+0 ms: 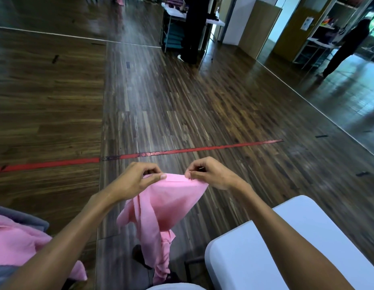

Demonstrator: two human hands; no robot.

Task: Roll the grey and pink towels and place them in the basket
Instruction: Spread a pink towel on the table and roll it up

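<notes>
Wood floor (181,114) carries a red line (46,164); white table (265,248) sits lower right. Left hand (136,181) and right hand (211,174) each pinch the pink towel (161,206) by its top edge; it hangs above the floor; more towels (16,239) lie lower left.

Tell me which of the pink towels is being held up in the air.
The pink towel at centre, pinched along its top edge by the left hand and right hand, hanging above the floor. The other pink towel lies heaped at lower left, untouched.
</notes>
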